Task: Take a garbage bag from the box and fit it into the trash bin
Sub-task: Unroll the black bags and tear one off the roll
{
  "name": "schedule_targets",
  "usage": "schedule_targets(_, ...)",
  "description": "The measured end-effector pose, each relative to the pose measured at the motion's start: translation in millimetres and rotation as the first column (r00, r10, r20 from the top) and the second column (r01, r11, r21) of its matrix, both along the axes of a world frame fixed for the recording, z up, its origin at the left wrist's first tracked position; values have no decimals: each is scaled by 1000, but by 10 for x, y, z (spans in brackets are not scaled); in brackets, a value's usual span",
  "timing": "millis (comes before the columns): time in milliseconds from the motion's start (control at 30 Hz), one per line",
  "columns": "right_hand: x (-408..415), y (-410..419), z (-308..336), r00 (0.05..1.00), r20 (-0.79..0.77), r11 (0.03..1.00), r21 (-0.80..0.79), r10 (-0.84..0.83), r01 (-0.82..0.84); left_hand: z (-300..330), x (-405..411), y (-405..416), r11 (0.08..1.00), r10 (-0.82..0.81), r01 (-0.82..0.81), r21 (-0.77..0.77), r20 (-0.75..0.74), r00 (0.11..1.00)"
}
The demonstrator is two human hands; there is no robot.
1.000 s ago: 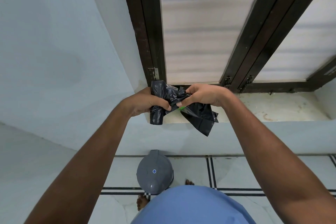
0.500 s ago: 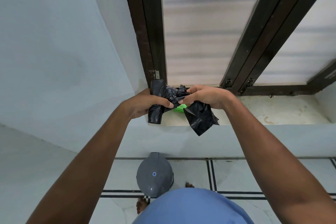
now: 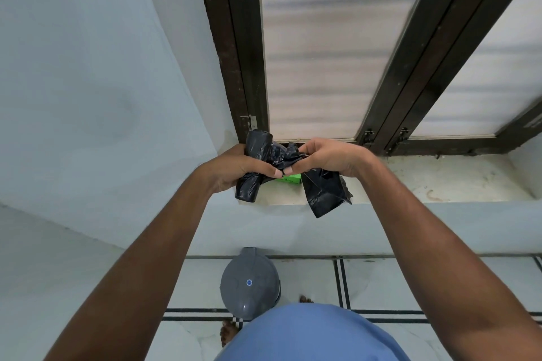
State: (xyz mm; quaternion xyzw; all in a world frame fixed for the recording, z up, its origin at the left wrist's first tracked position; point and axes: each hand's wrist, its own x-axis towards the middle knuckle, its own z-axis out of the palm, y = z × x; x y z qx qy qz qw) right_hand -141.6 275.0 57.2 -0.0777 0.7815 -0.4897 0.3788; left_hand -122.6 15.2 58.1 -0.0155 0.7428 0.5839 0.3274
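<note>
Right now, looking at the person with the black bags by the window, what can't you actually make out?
Head view only:
- Green box on the sill: mostly hidden behind both hands and the bags; its label is unreadable.
- Whether the loose bag is torn free of the bag roll: the left hand and right hand cover the join.
- Grey trash bin: lid shut, inside unseen.

– where are you standing?
– in a room at home, i'd say: pale painted wall, a dark-framed window above a stone sill, tiled floor with black lines, my small grey trash bin.
</note>
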Motion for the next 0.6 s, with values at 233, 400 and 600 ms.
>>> schedule_targets(233,-48,1,-47,999,-45,999,-34,26,-27,-22,-36,1,1000,-12,12,-5,-6,1000)
schedule_targets(400,-72,-16,-122,994,-102,999,22,41,-39,-60,-51,-3,998,-34,33,-55,-18,999)
schedule_targets(600,-96,-24,-131,991,-132,999,40,38,-33,-53,-47,-24,996,-55,52,-66,-45,998)
